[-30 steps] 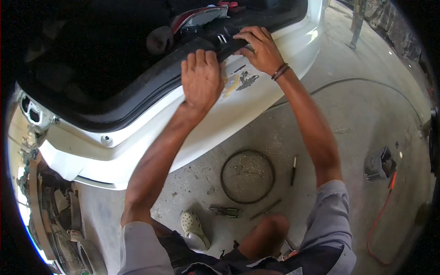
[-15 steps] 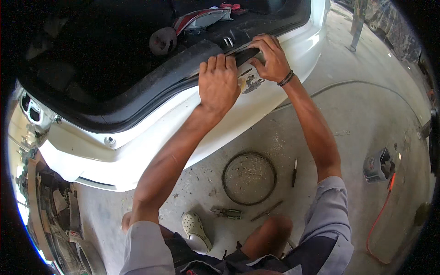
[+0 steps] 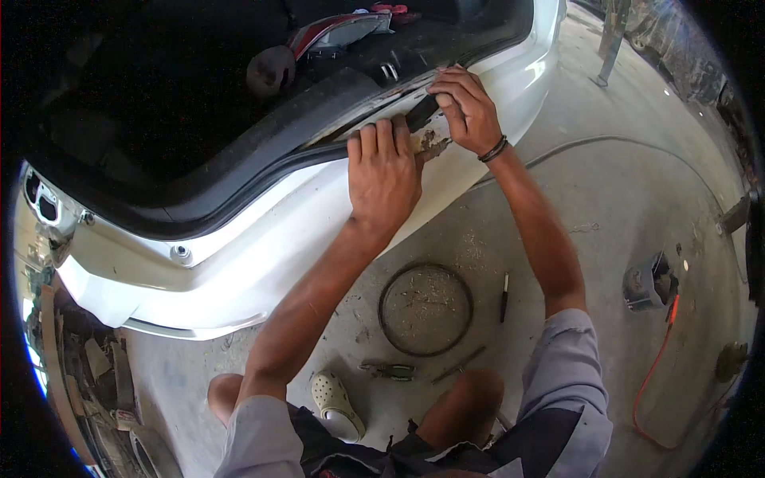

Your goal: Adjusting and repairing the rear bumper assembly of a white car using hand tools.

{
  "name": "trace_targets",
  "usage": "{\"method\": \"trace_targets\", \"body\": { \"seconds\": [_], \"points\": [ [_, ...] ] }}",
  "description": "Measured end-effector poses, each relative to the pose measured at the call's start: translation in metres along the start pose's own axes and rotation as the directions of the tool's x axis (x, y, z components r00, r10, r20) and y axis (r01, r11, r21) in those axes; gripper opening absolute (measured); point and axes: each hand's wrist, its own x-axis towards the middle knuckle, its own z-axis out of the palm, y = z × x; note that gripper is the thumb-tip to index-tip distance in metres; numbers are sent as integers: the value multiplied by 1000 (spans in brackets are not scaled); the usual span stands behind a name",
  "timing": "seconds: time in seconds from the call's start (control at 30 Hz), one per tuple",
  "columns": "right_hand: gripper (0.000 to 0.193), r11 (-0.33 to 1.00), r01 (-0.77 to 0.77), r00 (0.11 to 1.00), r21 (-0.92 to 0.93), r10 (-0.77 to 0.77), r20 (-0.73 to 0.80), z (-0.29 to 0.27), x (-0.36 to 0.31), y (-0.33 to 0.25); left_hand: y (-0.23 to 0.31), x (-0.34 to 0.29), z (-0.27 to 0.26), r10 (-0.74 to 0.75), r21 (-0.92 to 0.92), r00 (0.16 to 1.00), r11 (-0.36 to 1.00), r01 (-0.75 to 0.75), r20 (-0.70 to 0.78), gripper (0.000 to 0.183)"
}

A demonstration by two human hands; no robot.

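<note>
A white car bumper (image 3: 263, 247) spans the scene below an open, dark trunk (image 3: 159, 95). Left of the bumper's worn patch (image 3: 430, 143), the left hand (image 3: 384, 171) lies flat on the bumper's top edge, fingers straight and together, gripping nothing. Just right of that patch, the right hand (image 3: 470, 107), with a dark wristband, pinches a small dark tool (image 3: 422, 111) between curled fingers and thumb, its tip against the bumper's edge. On the concrete floor (image 3: 621, 207) below the bumper lie a round metal ring (image 3: 425, 308), pliers (image 3: 388, 370), a screwdriver (image 3: 504, 287) and, farther right, an orange cable (image 3: 657, 358).
</note>
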Motion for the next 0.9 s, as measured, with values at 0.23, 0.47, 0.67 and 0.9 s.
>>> {"method": "trace_targets", "body": {
  "seconds": [0.23, 0.47, 0.67, 0.9],
  "points": [
    [31, 797, -497, 674, 343, 604, -426, -8, -59, -41, 3, -7, 4, 19, 24, 997, 1000, -17, -70, 67],
    [37, 40, -999, 41, 24, 998, 49, -39, -291, -194, 5, 8, 17, 4, 61, 997, 998, 1, -74, 71],
    [36, -389, -883, -442, -261, 877, 189, -102, -433, -314, 17, 26, 32, -43, 299, 998, 953, 57, -51, 85],
    [45, -213, -611, -459, -762, 880, 122, -180, -454, -385, 19, 1, 36, -47, 190, 999, 981, 43, 14, 86]
  ]
}}
